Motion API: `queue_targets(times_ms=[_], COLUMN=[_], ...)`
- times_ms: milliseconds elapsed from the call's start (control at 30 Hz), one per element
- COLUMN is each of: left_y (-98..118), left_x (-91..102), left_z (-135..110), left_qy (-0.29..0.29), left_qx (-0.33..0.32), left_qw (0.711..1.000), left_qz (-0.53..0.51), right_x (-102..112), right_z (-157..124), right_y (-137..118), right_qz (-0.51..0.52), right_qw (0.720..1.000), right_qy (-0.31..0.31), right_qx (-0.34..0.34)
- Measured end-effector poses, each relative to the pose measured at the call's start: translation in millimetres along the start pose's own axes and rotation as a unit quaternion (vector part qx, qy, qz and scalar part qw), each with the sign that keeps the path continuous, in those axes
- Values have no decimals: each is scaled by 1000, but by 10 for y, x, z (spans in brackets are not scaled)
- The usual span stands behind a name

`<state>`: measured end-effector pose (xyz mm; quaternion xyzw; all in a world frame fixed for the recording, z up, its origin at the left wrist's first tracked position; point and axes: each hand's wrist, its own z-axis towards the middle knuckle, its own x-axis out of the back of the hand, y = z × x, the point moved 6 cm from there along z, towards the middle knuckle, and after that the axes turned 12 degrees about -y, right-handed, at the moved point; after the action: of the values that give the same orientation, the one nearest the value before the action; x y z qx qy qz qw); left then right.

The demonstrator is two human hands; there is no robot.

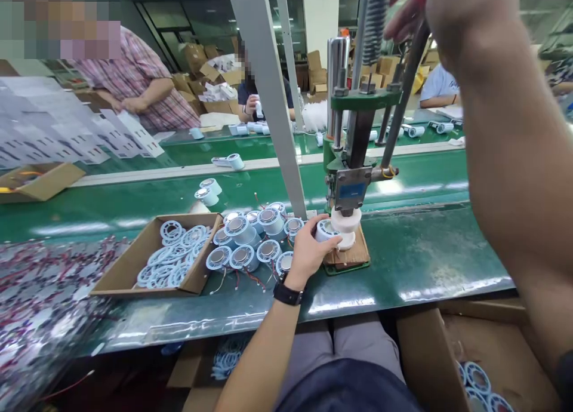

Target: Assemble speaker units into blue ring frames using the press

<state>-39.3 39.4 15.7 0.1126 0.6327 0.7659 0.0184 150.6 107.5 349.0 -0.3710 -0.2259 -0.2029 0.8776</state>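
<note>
A hand press (pixel 353 185) with a white plastic head stands in front of me on a wooden base. My left hand (pixel 308 248) wears a black watch and is closed around a light-blue round motor housing (pixel 326 230) beside the press head. High at the upper right, my right hand (pixel 447 9) grips the press lever (pixel 417 36), whose red end shows between the fingers. Several blue housings (pixel 242 230) with silver discs and thin wires cluster left of my left hand.
A cardboard box of blue rings (pixel 209 245) sits left of the housings. Wired parts in clear plastic (pixel 40 292) cover the far left. A box below right (pixel 425 352) holds more rings. A grey post (pixel 268 95) rises behind. Co-workers are across the bench.
</note>
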Motion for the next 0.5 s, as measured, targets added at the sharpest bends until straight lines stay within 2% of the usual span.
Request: queue_targets(times_ms=[67, 167, 267, 400, 467, 500], left_y=[-50, -88, -88, -93, -111, -119], left_x=[-55, -197, -298, -315, -302, -297], left_z=[48, 129, 220, 259, 233, 215], left_qy=[-19, -58, -87, -115, -121, -122], left_qx=[-17, -40, -54, -58, -57, -57], left_qw=[999, 996, 993, 991, 990, 991], left_qz=[-27, -51, -53, -40, -31, -28], right_x=[-49, -86, -75, -8, 56, 76], right_z=[56, -16, 6, 81, -99, -283], right_y=[-77, -126, -73, -78, -176, -258], right_qz=[-7, -30, -57, -56, -61, -56], right_qw=[999, 995, 995, 995, 995, 994], right_qy=[38, 57, 59, 64, 70, 70], right_qx=[32, 75, 59, 46, 48, 58])
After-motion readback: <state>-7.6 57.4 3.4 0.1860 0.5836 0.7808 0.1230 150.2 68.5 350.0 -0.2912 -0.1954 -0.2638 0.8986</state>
